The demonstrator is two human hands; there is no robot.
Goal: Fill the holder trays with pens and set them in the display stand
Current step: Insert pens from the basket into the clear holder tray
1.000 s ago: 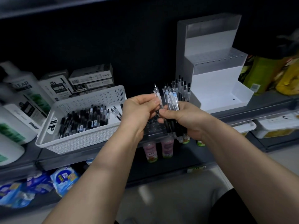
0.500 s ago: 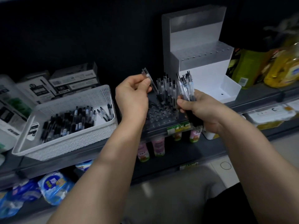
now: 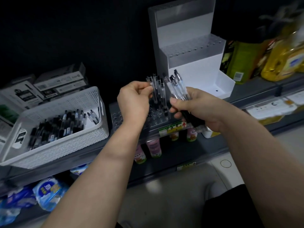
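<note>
**Pens going into clear tray on shelf**

Head cam: L hand (image 3: 133, 102) is pinching one pen (image 3: 150, 82) near its top end between thumb and forefinger, w/ the other fingers curling in behind. That pen is standing close to upright over the holder tray (image 3: 116, 119), just beside the standing pens (image 3: 162, 94) seated in the tray's back rows. Blur is making it hard to say whether its tip is sitting in a hole. R hand (image 3: 197, 109) is gripping a bundle of pens (image 3: 178, 86) in a curled fist. Its thumb is pressing across the barrels, and the pen tops are fanning up and to the L above the fingers. Both hands are hovering close together, w/ the standing pens between them.

Holder tray is sitting at the front edge of the dark shelf (image 3: 256, 91), rows of round holes showing at its near L corner. Display stand (image 3: 189, 46), white and stepped, is standing behind and to the R of the tray on the same shelf. White basket (image 3: 65, 102) is sitting to the L of the tray, holding loose pens (image 3: 65, 125) lying in a heap. Boxes (image 3: 60, 81) are lying stacked behind the basket. Yellow bottles (image 3: 283, 63) are standing at far R, blurred. Small pink bottles (image 3: 154, 147) are standing on the lower shelf under the tray, w/ blue packs (image 3: 49, 191) lying at lower L.
</note>
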